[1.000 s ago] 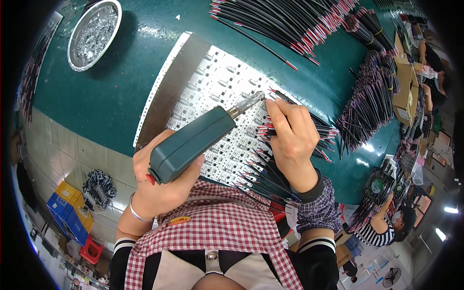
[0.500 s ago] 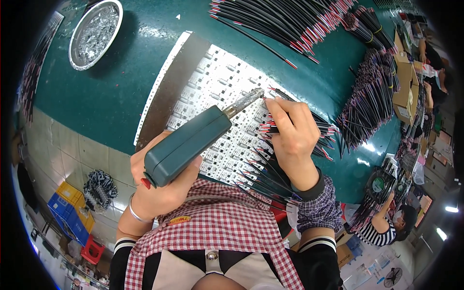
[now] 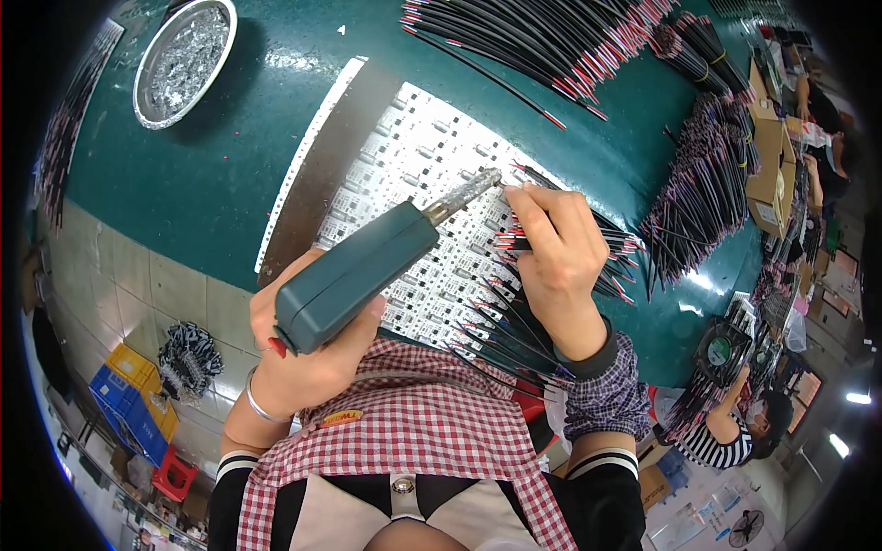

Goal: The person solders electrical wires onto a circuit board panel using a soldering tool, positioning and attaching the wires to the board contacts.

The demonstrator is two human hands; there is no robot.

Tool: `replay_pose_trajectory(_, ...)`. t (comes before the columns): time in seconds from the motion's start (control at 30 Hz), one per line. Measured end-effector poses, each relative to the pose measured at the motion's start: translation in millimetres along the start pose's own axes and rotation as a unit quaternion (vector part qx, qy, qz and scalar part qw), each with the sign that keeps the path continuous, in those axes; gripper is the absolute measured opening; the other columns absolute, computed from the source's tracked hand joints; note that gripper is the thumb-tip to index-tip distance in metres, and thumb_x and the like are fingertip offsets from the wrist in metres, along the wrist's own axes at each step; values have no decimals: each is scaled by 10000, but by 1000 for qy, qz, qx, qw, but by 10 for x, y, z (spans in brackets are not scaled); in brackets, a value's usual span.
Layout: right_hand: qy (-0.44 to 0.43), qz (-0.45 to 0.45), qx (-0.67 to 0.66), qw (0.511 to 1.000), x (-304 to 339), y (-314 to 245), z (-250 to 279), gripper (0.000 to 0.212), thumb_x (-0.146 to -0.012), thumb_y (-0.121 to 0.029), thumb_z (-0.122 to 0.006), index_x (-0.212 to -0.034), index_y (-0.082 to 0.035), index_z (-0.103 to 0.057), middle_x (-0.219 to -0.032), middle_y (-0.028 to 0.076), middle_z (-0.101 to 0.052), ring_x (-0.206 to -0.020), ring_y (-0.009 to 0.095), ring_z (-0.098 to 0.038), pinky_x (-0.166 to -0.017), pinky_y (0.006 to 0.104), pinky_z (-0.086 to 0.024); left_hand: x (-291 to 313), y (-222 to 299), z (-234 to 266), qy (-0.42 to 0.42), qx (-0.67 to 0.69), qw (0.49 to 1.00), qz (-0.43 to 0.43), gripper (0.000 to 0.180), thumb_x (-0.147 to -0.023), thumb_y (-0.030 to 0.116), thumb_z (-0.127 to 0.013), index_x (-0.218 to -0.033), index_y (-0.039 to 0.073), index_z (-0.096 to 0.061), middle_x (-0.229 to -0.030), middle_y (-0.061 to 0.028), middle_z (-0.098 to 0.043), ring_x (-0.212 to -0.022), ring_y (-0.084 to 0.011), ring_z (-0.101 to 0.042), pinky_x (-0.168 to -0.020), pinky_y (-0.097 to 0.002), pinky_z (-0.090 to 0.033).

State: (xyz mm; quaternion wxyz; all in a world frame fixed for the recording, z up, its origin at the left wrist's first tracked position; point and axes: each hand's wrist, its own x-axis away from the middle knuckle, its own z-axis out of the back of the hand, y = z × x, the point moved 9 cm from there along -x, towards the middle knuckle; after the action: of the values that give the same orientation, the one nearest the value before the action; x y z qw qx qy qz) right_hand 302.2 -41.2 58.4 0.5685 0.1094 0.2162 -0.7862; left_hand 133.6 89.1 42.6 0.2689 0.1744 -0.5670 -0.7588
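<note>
My left hand (image 3: 317,344) is wrapped round a dark green soldering gun (image 3: 358,275), whose metal tip points up and right. That tip rests by the right edge of a white sheet of circuit boards (image 3: 423,174) dotted with small components. Close beside the tip, my right hand (image 3: 562,257) has its thumb and forefinger pinched at the end of a thin black wire (image 3: 528,173). Under and around this hand lie more black wires (image 3: 510,340) with red and white ends, reaching onto the boards' right side. The pinched fingertips hide the exact grip.
A white bowl of silvery scraps (image 3: 184,64) stands at the far left of the green table (image 3: 276,138). Bundles of black wires (image 3: 703,193) lie right and at the back. A cardboard box (image 3: 770,174) is beyond them. A co-worker in stripes (image 3: 735,432) sits at the right.
Almost nothing differs. The soldering gun's tip and the right fingers stay together at the boards' right edge, with only a very slight shift of the view.
</note>
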Motion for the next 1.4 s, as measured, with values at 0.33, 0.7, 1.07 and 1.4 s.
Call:
replay_pose_trajectory(0.33,6,-12,-30,999,22,60,-11,378,-623,54,-628,-980,-37,-709,-889,83,-646,-786,243,-637,-629,343,-510,29,-9,7,8,-6,1000,-20,186,-717,-36,-747,-889,-50,-678,-845,-146,-661,-666,-221,-645,-606,-297,-509)
replay_pose_trajectory(0.7,5,17,10,1000,26,8,-37,286,-692,-30,-661,-973,-37,-713,-906,68,-665,-817,219,-640,-644,321,-482,53,-91,-41,-27,-17,999,38,163,-733,-31,-750,-878,-42,-677,-831,-129,-655,-662,-186,-638,-599,-273,-499)
replay_pose_trajectory(1.07,31,12,-7,999,50,-48,195,417,-687,-6,-669,-1099,-33,-722,-918,95,-627,-780,240,-600,-614,321,-468,262,47,72,30,-187,976,-105,146,-729,34,-786,-870,70,-770,-903,-95,-718,-729,-241,-699,-634,-310,-552)
replay_pose_trajectory(1.4,-46,-51,-27,997,144,-108,-2,647,-615,118,-609,-1250,5,-657,-933,121,-540,-819,274,-547,-682,364,-477,234,-79,139,65,-44,997,-23,157,-736,25,-791,-888,46,-757,-885,-98,-714,-700,-225,-704,-618,-285,-544)
